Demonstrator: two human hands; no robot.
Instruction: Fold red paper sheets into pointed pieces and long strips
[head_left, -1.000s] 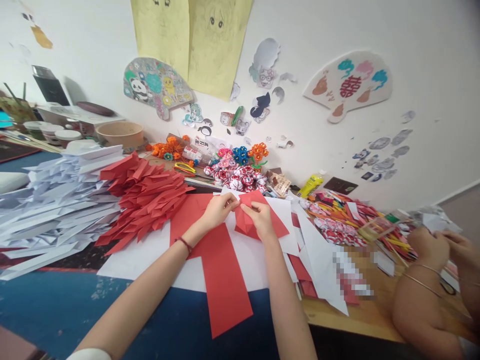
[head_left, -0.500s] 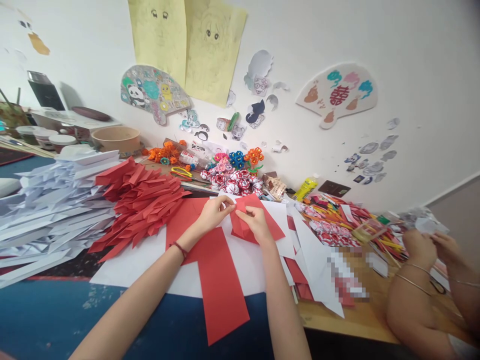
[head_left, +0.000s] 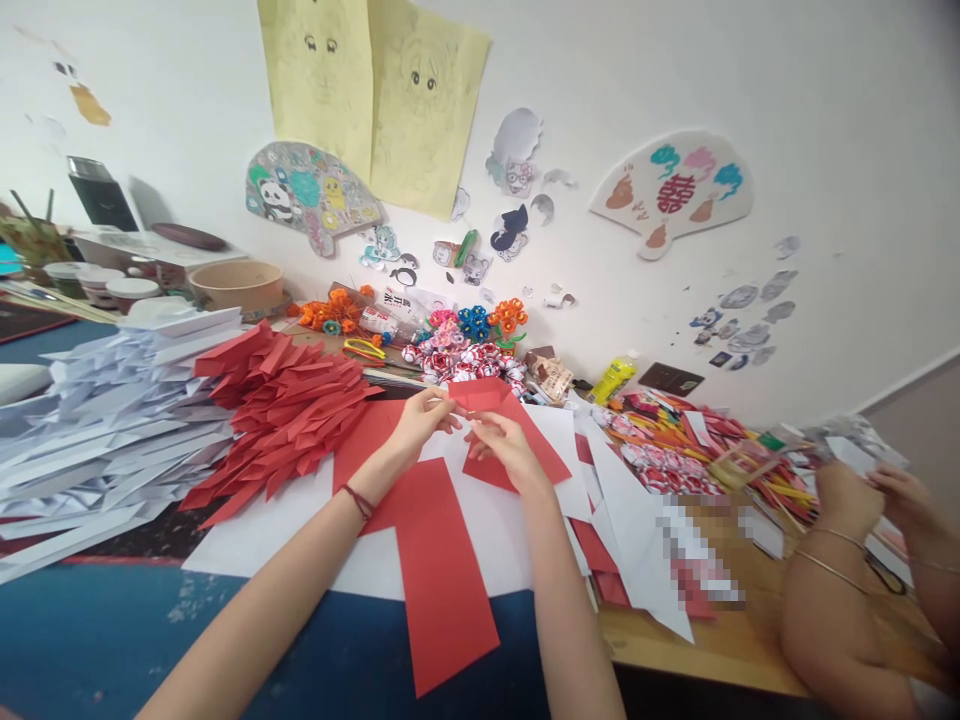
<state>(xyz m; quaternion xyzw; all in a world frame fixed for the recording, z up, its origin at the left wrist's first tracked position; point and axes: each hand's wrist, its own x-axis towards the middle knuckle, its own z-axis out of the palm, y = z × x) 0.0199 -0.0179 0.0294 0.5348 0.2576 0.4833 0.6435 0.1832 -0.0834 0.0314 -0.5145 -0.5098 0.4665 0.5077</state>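
A small folded piece of red paper (head_left: 480, 393) is lifted over the table, with its lower edge between my hands. My left hand (head_left: 421, 420) pinches its left end, thumb and forefinger closed. At the lower edge, further right, my right hand (head_left: 506, 447) has its fingertips closed on the same paper. Beneath my right hand lies a flat red sheet (head_left: 541, 450). Another red sheet (head_left: 446, 580) extends toward me between my forearms, on top of white paper (head_left: 360, 565).
Heaps of folded red strips (head_left: 285, 410) and white strips (head_left: 127, 420) fill the left side. Paper flowers (head_left: 480, 360) line the wall, near a yellow bottle (head_left: 613, 380). At the right, another person's hands (head_left: 851, 500) hold white paper.
The folded red paper has risen off the sheet and turned, its long edge now facing me. My hands have shifted slightly left. The other person's hands remain at the right.
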